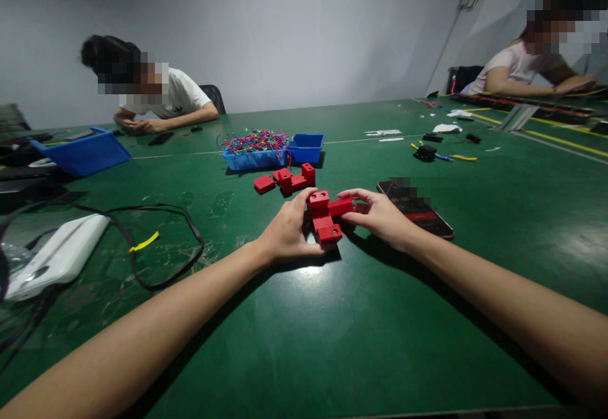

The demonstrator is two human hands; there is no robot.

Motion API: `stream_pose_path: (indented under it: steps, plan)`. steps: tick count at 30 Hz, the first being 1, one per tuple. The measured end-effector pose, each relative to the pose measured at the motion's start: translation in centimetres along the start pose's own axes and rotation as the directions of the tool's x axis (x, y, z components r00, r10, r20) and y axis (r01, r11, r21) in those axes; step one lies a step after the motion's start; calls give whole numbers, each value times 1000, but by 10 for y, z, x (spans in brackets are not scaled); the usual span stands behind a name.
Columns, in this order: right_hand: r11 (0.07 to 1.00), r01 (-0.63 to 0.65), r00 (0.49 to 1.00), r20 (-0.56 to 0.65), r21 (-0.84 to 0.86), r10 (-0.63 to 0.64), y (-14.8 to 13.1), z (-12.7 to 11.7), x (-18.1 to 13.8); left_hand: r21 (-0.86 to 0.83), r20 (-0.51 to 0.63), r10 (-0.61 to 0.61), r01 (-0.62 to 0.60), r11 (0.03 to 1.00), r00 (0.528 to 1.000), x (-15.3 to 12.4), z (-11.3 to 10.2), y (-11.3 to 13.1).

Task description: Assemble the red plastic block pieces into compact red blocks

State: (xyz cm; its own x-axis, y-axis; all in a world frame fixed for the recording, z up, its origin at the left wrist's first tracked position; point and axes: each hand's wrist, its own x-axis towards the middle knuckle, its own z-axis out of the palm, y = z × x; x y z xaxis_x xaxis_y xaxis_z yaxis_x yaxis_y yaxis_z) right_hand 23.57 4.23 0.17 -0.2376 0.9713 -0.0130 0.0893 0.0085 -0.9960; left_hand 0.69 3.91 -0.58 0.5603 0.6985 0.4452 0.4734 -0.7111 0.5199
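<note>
Holds a red notched block in the left grip, curled partway closed around the block's left side, with forefinger at the far end and thumb at the near end. Pinches a red bar in the right grip, nearly closed, at the block's right side; cannot tell whether seated in the notch. Has the block over the green surface; cannot tell whether touching it. Shows dark round holes in the block's two raised ends. Includes a phone lying right of the block, with pale digits on its screen, seemingly zeros, partly pixelated, above a red band too small to read. Has a red two-posted piece and a flat red piece just beyond the block, then a blue tray heaped with coloured wires and a blue bin farther beyond. Shows a white device, a looped black cable and a yellow tag well left of the block. Includes, far beyond the block to the left, a person in a white shirt with a small dark chest mark, too small to read.
</note>
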Motion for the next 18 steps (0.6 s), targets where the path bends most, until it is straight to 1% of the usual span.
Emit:
stream_pose_path:
  steps: [3,8,11,15,18]
  plan:
    - [1000,-12,999,50,21,11,-3,0,-2,-5,-1,6,-6,1000,1000,0,0,0]
    - [999,9,1000,-18,39,-8,-3,0,-2,-3,-3,-3,3,1000,1000,1,0,1]
    - [997,-9,998,-54,78,13,0,0,0,0,-8,6,-6,1000,1000,1,0,1]
    - [996,-10,998,-68,90,17,3,1,0,4,-11,13,-13,1000,1000,0,1,0]
    - [994,30,997,-76,105,-22,5,0,1,8,-12,17,-17,1000,1000,0,1,-1]
